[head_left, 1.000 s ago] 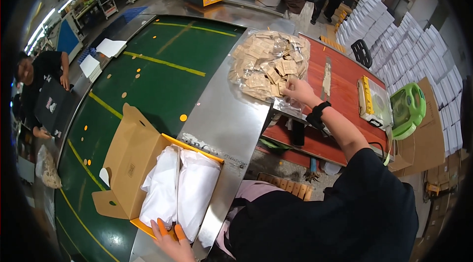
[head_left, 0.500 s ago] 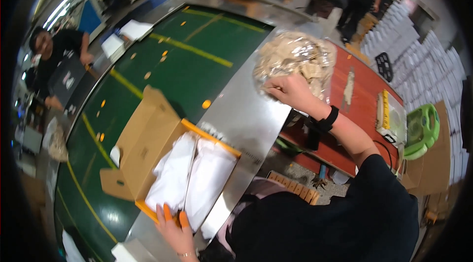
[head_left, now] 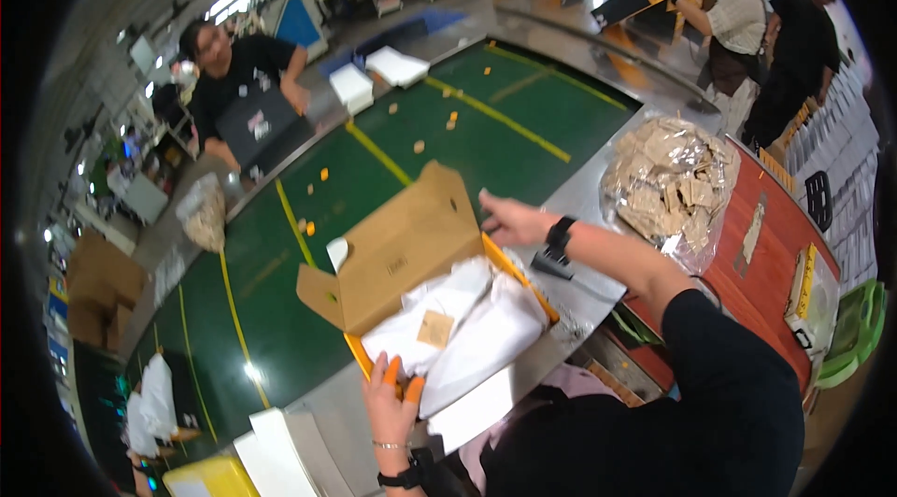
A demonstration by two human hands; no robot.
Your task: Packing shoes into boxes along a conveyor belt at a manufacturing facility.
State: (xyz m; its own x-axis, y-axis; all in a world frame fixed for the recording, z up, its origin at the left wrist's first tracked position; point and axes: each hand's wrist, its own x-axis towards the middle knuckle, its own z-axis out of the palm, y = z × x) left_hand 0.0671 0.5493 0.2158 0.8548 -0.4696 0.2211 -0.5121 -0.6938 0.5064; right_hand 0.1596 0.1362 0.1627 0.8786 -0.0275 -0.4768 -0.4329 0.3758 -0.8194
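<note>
An open cardboard box [head_left: 397, 263] with an orange rim sits at the table's near edge, its lid raised away from me. White tissue-like wrapping [head_left: 486, 310] fills it, and a small tan square packet [head_left: 436, 330] lies on top. My left hand [head_left: 392, 399], with orange covers on some fingertips, rests at the near left corner of the box, fingers spread. Beyond the box's right end is my right hand [head_left: 516, 220], its fingers apart near the lid's edge and nothing visible in them. To its right stands a clear plastic bag [head_left: 668, 184] full of similar tan packets.
The green conveyor belt [head_left: 374, 193] with yellow lines carries scattered small orange and tan pieces. White sheets [head_left: 280, 450] lie at the near left. Across the belt, a person holds a dark box [head_left: 262, 128]. A red tabletop [head_left: 757, 282] adjoins on the right.
My right hand has moved from the bag of packets to the box's right end. A tan packet now lies on the white wrapping. My view has shifted; the left hand stays at the box.
</note>
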